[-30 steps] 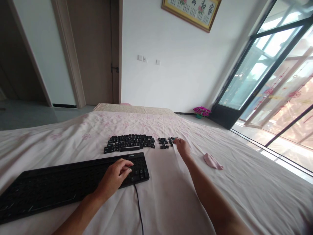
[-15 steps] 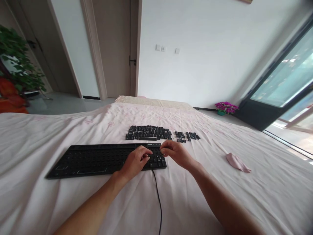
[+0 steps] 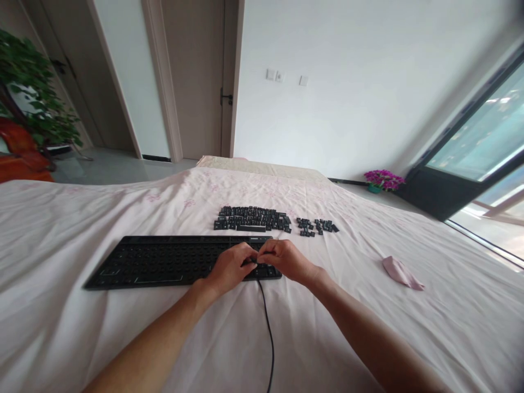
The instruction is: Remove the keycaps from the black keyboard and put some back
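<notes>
Step in hand, as judged: fitting keycaps at the right end of the keyboard (image 3: 164, 262), which lies on the bed (image 3: 61, 327). Left hand (image 3: 231, 266) and right hand (image 3: 289, 261) meet there, fingers curled. Whether either grip pinches a keycap cannot be told. Loose keycaps (image 3: 251, 219) lie just beyond. Seating calls for square alignment and a straight press.

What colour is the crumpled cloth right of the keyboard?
Pale pink; the cloth shows best in the head view.

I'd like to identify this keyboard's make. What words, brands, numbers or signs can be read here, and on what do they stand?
No text here can be read.
Keyboard: a small pale mark on its far edge, too small to read.
Loose keycaps on the sheet: white legends, too small to read.
Keys under the left hand and right hand: hidden or blurred.
</notes>
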`<state>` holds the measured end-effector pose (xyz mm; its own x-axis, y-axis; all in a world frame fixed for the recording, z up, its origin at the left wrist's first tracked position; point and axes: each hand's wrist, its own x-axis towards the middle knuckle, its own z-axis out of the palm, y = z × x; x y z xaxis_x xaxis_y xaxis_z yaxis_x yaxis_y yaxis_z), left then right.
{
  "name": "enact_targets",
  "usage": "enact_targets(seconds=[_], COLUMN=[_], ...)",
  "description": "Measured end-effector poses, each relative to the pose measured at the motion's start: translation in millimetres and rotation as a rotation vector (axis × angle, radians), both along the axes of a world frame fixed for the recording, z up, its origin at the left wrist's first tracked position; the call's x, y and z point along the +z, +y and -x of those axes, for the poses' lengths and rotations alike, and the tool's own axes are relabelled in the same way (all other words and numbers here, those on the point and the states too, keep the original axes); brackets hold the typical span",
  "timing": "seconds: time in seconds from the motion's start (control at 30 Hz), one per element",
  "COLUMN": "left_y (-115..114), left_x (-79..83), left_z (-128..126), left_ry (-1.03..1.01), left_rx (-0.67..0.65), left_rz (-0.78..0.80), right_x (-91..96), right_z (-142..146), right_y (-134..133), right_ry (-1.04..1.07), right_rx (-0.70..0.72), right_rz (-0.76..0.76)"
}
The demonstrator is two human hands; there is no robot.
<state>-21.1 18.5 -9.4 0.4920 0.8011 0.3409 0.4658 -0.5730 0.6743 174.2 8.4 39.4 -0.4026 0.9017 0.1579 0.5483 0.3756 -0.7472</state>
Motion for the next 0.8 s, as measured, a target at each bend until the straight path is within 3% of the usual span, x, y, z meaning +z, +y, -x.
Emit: enact_targets(seconds=[0.27, 0.43, 0.7, 0.8], left_y=[7, 12, 12, 9], left_x=[6.5, 7.9, 3.9, 4.1], left_z=[-5, -14, -16, -17], left_ry=[0.126, 0.164, 0.116, 0.158], left_rx=[-0.033, -0.014, -0.01, -0.025], left_rz=[-0.007, -0.016, -0.045, -0.105], right_x=[3.0, -5.7, -30.1, -40.2], right_z=[-7, -7, 2, 5], right_y=[-5, 0, 3, 0], right_ry=[-0.156, -0.074, 0.087, 0.17], right_rx=[0.094, 0.197, 0.156, 0.034], right_rz=[-0.225, -0.231, -0.289, -0.343])
